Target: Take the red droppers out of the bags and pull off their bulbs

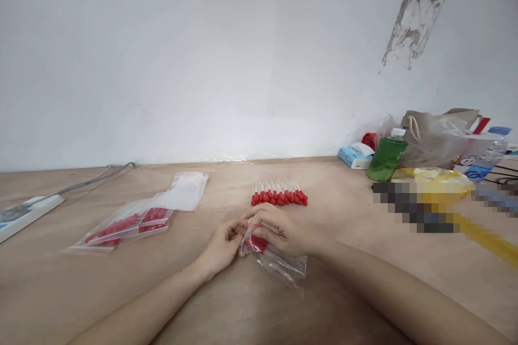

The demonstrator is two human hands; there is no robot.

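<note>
A clear plastic zip bag lies near the middle of the table, with something red inside its near-left part. My left hand pinches the bag's left end between thumb and fingers. Over the top of the same bag, my right hand is closed, its fingertips meeting those of the left. Just beyond the hands lies a row of pale sticks with red tips, the tips pointing toward me. Left of the hands are overlapping zip bags with red-tipped contents, beside flat, whitish bags.
A power strip with a grey cable sits at the far left. At the back right stand a blue tissue pack, a green bottle, a paper bag and a clear bottle. A blurred patch covers items at right. The wall closes the back.
</note>
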